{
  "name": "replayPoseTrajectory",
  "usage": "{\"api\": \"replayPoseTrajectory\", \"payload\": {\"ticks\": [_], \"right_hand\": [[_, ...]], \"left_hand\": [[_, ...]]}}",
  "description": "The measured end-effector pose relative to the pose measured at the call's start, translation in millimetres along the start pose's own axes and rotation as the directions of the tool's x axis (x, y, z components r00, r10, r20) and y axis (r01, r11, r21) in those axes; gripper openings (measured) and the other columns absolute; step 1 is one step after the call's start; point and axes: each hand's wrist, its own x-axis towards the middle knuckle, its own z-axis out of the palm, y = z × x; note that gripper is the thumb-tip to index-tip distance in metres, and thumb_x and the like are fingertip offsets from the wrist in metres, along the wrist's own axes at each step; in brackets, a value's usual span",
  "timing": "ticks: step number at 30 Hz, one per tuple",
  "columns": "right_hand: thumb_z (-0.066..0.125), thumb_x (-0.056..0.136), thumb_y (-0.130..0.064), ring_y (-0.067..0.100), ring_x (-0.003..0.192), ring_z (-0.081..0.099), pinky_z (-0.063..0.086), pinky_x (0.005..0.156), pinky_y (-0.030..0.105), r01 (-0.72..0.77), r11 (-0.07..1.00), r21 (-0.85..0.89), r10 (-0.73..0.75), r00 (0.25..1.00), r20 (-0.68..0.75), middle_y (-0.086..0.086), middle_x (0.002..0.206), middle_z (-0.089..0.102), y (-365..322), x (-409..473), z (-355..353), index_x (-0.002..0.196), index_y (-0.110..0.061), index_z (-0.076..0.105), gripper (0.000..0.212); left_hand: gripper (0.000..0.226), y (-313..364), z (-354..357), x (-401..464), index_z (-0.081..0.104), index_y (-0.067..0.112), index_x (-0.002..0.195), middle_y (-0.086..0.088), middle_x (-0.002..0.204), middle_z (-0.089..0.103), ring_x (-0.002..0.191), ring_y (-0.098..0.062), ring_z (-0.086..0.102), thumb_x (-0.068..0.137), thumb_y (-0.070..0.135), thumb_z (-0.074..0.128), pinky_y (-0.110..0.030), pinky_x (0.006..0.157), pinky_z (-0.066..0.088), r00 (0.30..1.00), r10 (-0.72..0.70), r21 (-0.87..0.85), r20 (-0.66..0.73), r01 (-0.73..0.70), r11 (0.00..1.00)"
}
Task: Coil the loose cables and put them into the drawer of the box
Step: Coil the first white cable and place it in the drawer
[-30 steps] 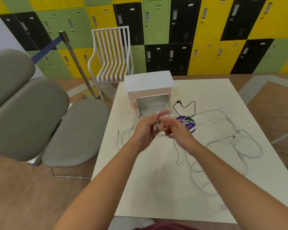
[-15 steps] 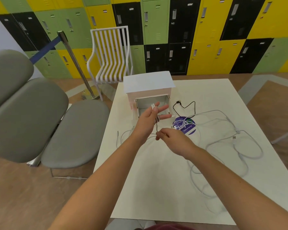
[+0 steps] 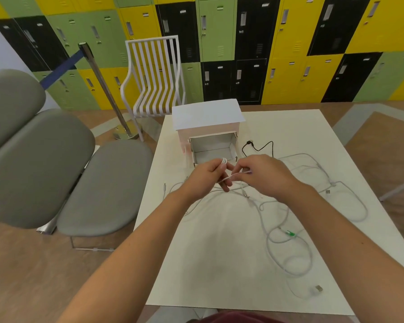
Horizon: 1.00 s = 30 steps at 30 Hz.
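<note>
Both hands mid-coil | left hand (image 3: 204,177) grips white cable (image 3: 224,162) loops before drawer (image 3: 214,148) near table (image 3: 219,252) far edge | right hand (image 3: 264,174) pinches strand | risk: trailing slack snags loose cables (image 3: 289,241), loops slip

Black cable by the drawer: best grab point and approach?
Take the black cable at its plug end, lying free on the table right of the open drawer. Come from above: the hands cover its near end.
</note>
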Motion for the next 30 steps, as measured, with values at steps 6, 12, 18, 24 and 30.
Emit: {"api": "replayPoseTrajectory", "payload": {"ticks": [6,12,18,24,30], "right_hand": [[0.064,0.088,-0.043,0.005,0.088,0.055,0.042,0.073,0.029,0.097,0.995,0.010,-0.095,0.990,-0.104,-0.016,0.094,0.061,0.2,7.8,-8.3,0.090,-0.033,0.066,0.010],[0.047,0.101,-0.024,0.012,0.099,0.056,0.047,0.085,0.035,0.161,0.982,0.097,-0.152,0.983,-0.101,-0.008,0.101,0.057,13.7,18.7,-2.7,0.115,-0.025,0.068,0.026],[0.043,0.102,-0.029,0.012,0.100,0.058,0.044,0.091,0.029,0.025,0.882,0.471,-0.044,0.999,0.030,-0.005,0.109,0.060,16.5,12.0,5.0,0.123,-0.033,0.062,0.028],[0.061,0.090,-0.048,0.016,0.069,0.047,0.039,0.067,0.035,0.000,0.874,0.486,-0.038,0.997,0.069,0.002,0.075,0.055,18.3,7.6,7.2,0.087,-0.028,0.068,0.022],[0.048,0.100,-0.032,0.011,0.061,0.034,0.029,0.057,0.024,-0.059,0.801,0.596,-0.006,0.994,0.107,-0.006,0.064,0.038,13.8,6.8,7.0,0.082,-0.017,0.057,0.025]], "left_hand": [[0.032,2.2,-6.2,2.5,0.066,0.008,0.091,0.004,0.055,0.049,0.055,-0.014,0.046,0.105,0.018,0.039,-0.040,0.075,0.051,0.995,-0.016,-0.080,0.098,0.024,0.996],[0.032,12.2,-14.0,-3.2,0.053,0.011,0.077,0.004,0.058,0.024,0.052,-0.015,0.021,0.102,0.024,0.038,-0.027,0.074,0.051,0.984,-0.085,-0.371,0.155,0.138,0.918],[0.034,16.5,-7.8,-2.9,0.053,0.013,0.075,0.008,0.055,0.021,0.050,-0.012,0.011,0.104,0.027,0.041,-0.022,0.064,0.045,0.979,-0.082,-0.639,0.188,0.185,0.746],[0.033,15.7,2.2,-2.1,0.052,0.012,0.076,0.007,0.053,0.023,0.047,-0.012,0.010,0.104,0.026,0.039,-0.021,0.064,0.044,0.976,-0.094,-0.769,0.197,0.213,0.603],[0.033,19.0,6.4,3.1,0.050,0.013,0.074,0.007,0.054,0.023,0.041,-0.007,0.016,0.103,0.026,0.041,-0.019,0.061,0.045,0.976,-0.109,-0.813,0.186,0.216,0.541]]}}
